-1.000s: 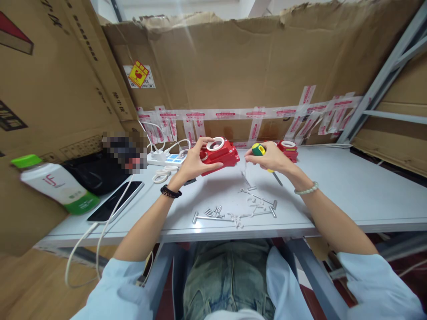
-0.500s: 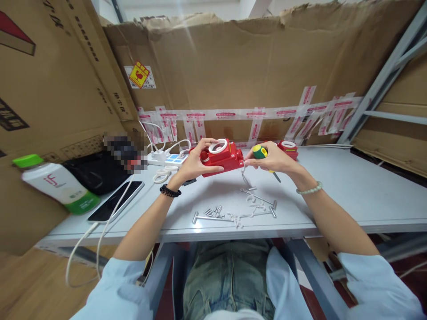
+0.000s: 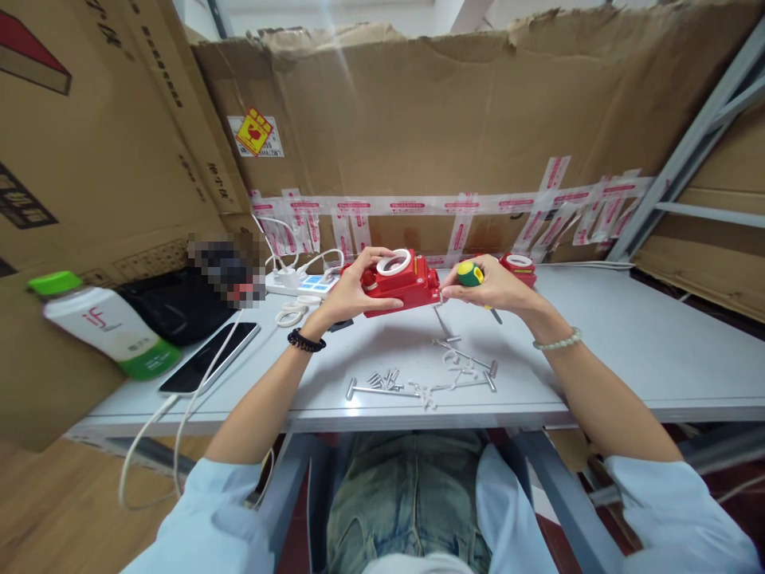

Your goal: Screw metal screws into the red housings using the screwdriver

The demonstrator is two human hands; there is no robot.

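A pale grey, flat-topped counter (image 3: 598, 343) spans the work area. Over its middle, a red, box-shaped housing (image 3: 418, 288) with a white ring (image 3: 390, 272) on its upper face is positioned between the hands; its long axis runs roughly left to right, with the free right end facing the right hand. The left hand (image 3: 350, 291) is clamped on the housing's left end, thumb along the near side, forearm angled inward. The right hand (image 3: 499, 285) is nearer the free end, just beside it; fingertip contact with the housing cannot be confirmed. It is wrapped around a green-and-yellow-handled screwdriver (image 3: 470, 274), shaft pointing down and to the right, with thumb and forefinger together at a thin, pale piece (image 3: 441, 300) too small to identify. A second red housing (image 3: 519, 273) stands behind this hand. Silver, T-shaped metal rods (image 3: 382, 391) lie nearer the front edge, beside small silver screws (image 3: 391, 378).
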